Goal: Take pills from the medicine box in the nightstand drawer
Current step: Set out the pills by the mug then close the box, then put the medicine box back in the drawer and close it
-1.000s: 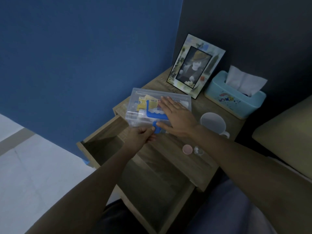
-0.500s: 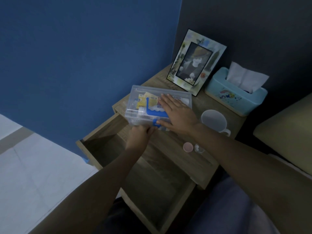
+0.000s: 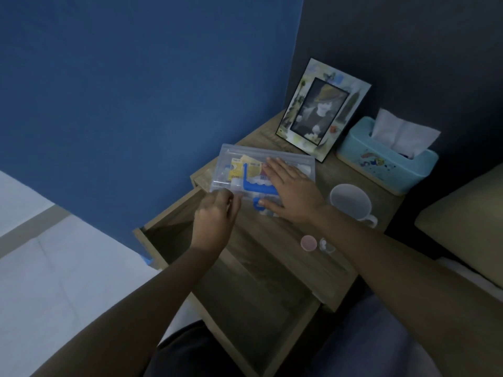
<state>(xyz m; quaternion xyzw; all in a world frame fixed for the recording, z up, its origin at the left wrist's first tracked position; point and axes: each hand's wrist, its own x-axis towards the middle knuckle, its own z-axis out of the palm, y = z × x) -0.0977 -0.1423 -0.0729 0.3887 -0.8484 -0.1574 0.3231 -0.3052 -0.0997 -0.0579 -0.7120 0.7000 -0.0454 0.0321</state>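
A clear plastic medicine box (image 3: pixel 239 164) with a blue handle and blue clasp lies on the wooden nightstand top (image 3: pixel 285 240), yellow packets showing through its lid. My right hand (image 3: pixel 291 191) rests flat on the lid, fingers spread, pressing it down. My left hand (image 3: pixel 215 216) is at the box's near left corner, fingers curled at its edge. Below the box the nightstand drawer (image 3: pixel 245 308) stands pulled out, its inside dark. A small pink cap (image 3: pixel 309 242) and a tiny clear container (image 3: pixel 326 244) with white pills lie on the top near my right forearm.
A grey mug (image 3: pixel 351 202) stands right of the box. A picture frame (image 3: pixel 321 110) and a teal tissue box (image 3: pixel 386 159) sit at the back against the dark wall. A bed with a pillow (image 3: pixel 462 224) lies to the right; a blue wall rises on the left.
My left hand has slid leftwards from the blue clasp to the box's near left corner. The right hand stays flat on the lid.
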